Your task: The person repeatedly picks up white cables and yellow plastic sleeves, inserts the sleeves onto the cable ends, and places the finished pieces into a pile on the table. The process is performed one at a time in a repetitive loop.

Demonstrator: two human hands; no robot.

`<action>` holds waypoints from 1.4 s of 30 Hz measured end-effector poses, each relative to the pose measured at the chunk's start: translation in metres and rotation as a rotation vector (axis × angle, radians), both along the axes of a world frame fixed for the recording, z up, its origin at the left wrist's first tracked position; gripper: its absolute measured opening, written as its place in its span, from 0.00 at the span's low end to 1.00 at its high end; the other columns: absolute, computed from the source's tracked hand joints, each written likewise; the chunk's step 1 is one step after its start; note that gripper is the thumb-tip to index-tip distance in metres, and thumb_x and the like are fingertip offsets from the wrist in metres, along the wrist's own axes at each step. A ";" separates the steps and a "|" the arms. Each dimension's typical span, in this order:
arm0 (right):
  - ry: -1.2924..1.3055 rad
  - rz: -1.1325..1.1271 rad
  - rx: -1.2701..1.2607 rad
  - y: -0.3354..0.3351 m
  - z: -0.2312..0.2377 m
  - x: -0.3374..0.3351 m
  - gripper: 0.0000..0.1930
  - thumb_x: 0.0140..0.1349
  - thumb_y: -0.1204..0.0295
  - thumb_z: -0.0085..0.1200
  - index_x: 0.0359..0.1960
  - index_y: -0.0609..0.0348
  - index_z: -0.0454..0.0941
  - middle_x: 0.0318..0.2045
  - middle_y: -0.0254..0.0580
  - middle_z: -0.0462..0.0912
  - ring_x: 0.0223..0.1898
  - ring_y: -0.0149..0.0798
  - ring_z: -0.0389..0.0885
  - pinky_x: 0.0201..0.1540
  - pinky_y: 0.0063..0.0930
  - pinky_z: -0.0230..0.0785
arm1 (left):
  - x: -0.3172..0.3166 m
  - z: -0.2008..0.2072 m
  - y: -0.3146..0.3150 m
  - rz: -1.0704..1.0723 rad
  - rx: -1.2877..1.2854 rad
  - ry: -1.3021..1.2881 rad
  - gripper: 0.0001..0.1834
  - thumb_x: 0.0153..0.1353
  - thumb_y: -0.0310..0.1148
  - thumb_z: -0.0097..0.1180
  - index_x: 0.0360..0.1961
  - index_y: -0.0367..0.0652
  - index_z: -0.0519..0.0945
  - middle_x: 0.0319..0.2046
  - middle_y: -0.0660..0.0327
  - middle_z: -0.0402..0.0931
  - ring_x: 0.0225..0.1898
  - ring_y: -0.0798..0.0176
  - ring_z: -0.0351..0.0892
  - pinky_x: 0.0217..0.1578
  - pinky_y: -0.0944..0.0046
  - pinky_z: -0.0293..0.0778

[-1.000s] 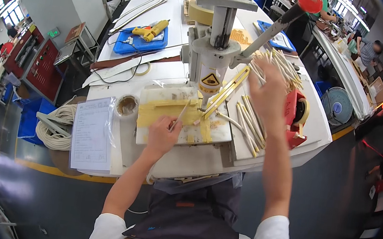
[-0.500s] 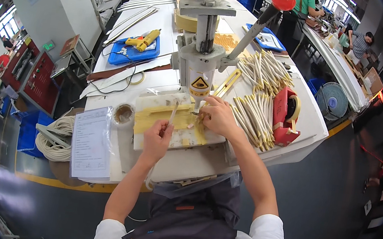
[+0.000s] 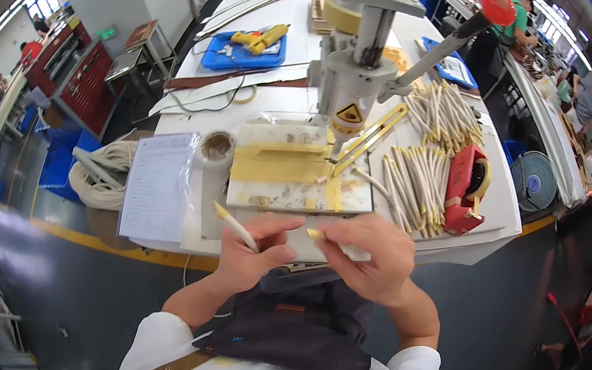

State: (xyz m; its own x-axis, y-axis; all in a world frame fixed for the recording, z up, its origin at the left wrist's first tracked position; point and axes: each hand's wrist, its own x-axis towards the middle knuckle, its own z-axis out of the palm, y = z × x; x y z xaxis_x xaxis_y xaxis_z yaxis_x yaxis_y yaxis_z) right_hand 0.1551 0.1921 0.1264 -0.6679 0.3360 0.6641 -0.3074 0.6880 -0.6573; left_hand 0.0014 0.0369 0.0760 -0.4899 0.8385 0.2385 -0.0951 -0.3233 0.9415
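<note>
My left hand [image 3: 250,253] is closed around a short white cord [image 3: 237,228] whose yellow-wrapped tip points up and away to the left. Beside it, my right hand [image 3: 372,257] pinches a yellow-tipped white piece [image 3: 314,234] between thumb and fingers. I cannot tell whether it is a separate cord, since the fingers hide most of it. Both hands hover in front of a white board [image 3: 250,194] crossed by yellow tape [image 3: 261,170]. Over the board's right part stands a grey hand press [image 3: 357,81] with a red-knobbed lever [image 3: 446,48].
Piles of yellow-tipped white cords [image 3: 417,189] lie right of the press, beside a red tape dispenser [image 3: 465,191]. A yellow glue gun [image 3: 261,39] rests in a blue tray [image 3: 227,57]. At the left are a tape roll [image 3: 217,147] and a sleeved paper sheet [image 3: 155,190].
Both hands have drawn back from the board and press toward my body. The cord in my left hand now leans left, and a yellow tip shows in my right fingers.
</note>
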 end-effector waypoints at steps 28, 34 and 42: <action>-0.694 0.577 -1.382 -0.050 -0.093 0.035 0.21 0.71 0.78 0.54 0.65 0.68 0.72 0.48 0.57 0.86 0.45 0.40 0.88 0.51 0.29 0.82 | -0.063 -0.027 0.010 0.092 -0.337 -0.493 0.12 0.68 0.32 0.60 0.40 0.31 0.83 0.23 0.66 0.72 0.13 0.82 0.52 0.12 0.77 0.45; -0.664 0.608 -1.325 -0.047 -0.098 0.034 0.19 0.72 0.77 0.54 0.62 0.69 0.74 0.43 0.53 0.88 0.42 0.37 0.88 0.49 0.26 0.82 | -0.059 -0.026 0.015 0.089 -0.348 -0.505 0.12 0.70 0.34 0.57 0.42 0.33 0.82 0.23 0.67 0.69 0.13 0.82 0.51 0.12 0.78 0.45; -0.262 -0.411 -0.770 0.029 -0.078 0.077 0.09 0.69 0.75 0.58 0.46 0.66 0.82 0.30 0.41 0.88 0.28 0.26 0.83 0.30 0.20 0.74 | -0.053 -0.037 0.000 0.259 -0.007 -0.500 0.25 0.78 0.48 0.40 0.56 0.35 0.74 0.26 0.67 0.67 0.17 0.79 0.51 0.17 0.76 0.50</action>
State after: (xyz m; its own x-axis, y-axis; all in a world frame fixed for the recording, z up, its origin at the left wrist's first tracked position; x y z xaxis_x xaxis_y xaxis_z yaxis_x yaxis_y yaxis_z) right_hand 0.2317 0.2210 0.0484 -0.4955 0.8686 0.0015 0.0884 0.0521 -0.9947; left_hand -0.0517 0.0366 0.0395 -0.7318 0.6766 -0.0813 -0.4491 -0.3891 0.8043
